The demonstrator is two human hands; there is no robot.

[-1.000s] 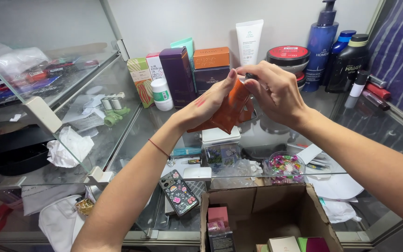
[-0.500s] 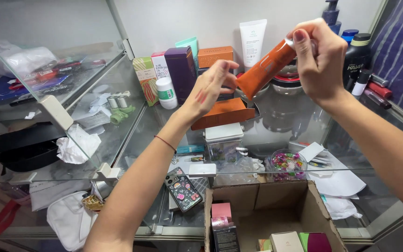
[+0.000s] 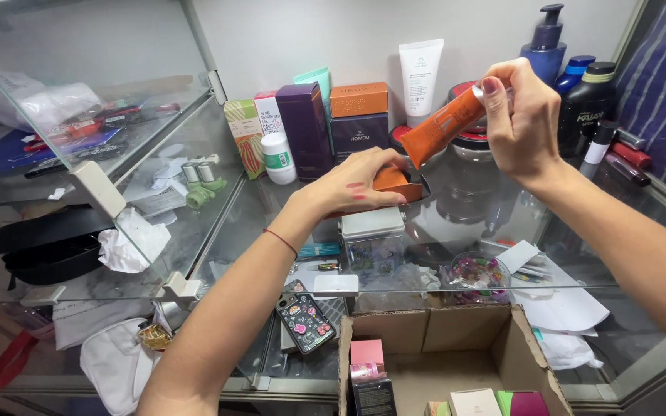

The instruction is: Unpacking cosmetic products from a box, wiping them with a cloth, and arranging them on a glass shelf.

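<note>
Tube (image 3: 442, 125) is out of the carton (image 3: 395, 183) now: a second ago both hands were bunched together on the orange carton; now they are working well apart. Right hand (image 3: 524, 127) is holding the orange tube up in the air, tilted, cap end at the fingers (image 3: 495, 83), which are clamped on that end. The tube's lower end is hanging just above the carton, not touching as far as I can tell.

Left hand (image 3: 352, 185) is pressing the carton down onto the glass shelf (image 3: 472, 208), fingers closed over its top.

My read: the unboxing step is done, tube and carton are now separate items.

Behind the carton, a row of boxes (image 3: 306, 127) and a white tube (image 3: 421, 71) are standing against the wall. An open cardboard box (image 3: 425, 331) with small packs is sitting below the shelf edge, and a phone (image 3: 307, 322) is lying left of it.
</note>
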